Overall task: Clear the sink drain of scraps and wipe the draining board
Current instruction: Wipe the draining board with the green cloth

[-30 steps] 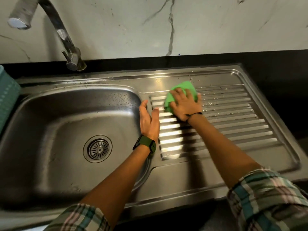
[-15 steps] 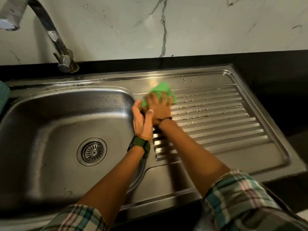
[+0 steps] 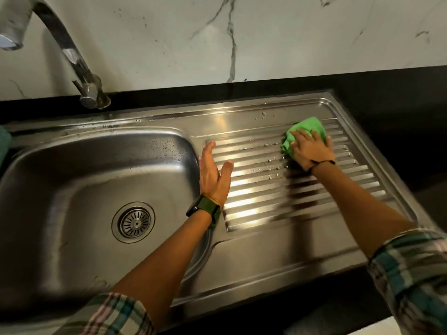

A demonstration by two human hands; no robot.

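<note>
Plaid sleeves (image 3: 411, 269) rolled up, green-strapped watch (image 3: 205, 210) on left wrist, thin black band (image 3: 323, 162) on right.

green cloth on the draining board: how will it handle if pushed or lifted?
Probably floppy: the green cloth bunches under the right hand. Likely light. It should slide over the wet ridged draining board, though the ridges may drag it.

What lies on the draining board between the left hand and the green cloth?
Head view: ribbed steel of the draining board with scattered water droplets, between left hand and green cloth.
</note>
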